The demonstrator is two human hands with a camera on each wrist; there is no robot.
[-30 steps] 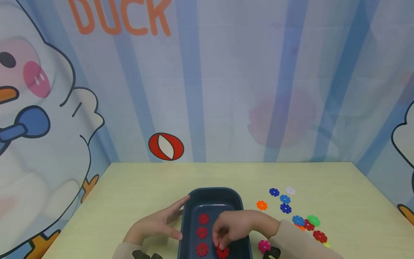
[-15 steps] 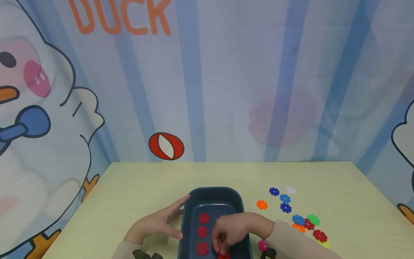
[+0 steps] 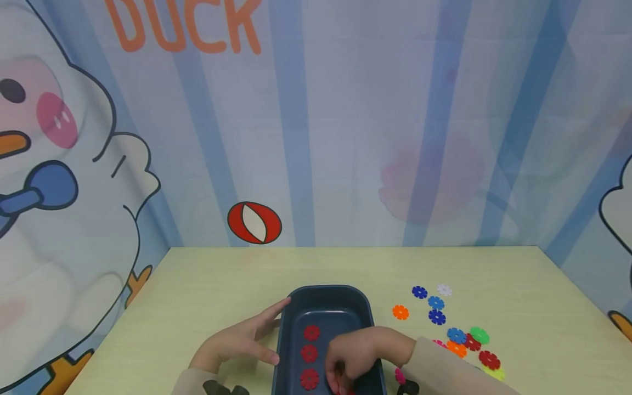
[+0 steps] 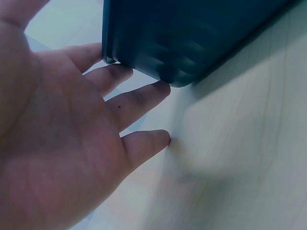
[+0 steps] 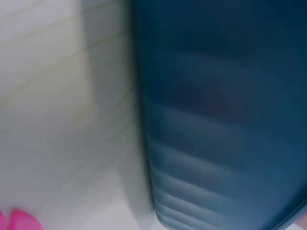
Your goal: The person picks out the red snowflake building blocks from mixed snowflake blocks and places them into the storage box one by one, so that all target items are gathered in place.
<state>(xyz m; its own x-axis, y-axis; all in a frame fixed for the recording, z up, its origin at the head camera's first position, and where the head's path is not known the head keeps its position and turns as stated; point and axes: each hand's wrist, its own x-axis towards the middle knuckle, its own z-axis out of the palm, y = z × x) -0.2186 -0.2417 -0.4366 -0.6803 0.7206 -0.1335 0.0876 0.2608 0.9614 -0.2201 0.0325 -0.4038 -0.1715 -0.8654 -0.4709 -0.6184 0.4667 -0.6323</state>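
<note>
On my head view, the person's right hand (image 3: 356,351) clenched its grip on a mostly hidden red disc (image 3: 351,392) in the dark blue tray (image 3: 328,299), to the right of three red discs (image 3: 309,354). The left hand (image 3: 242,345), grip released, touched the tray's left side; loose coloured discs (image 3: 456,336) lay right on the surface (image 3: 237,274). My left-wrist view showed spread fingers (image 4: 139,103) meeting the tray. My right-wrist view caught its blurred wall and a pink disc (image 5: 24,221).

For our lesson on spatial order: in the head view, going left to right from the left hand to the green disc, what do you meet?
Left hand, column of three red flower-shaped plastic discs, right hand, lone orange flower-shaped disc, farther dark blue flower-shaped disc, white flower-shaped disc, green flower-shaped disc.
</note>
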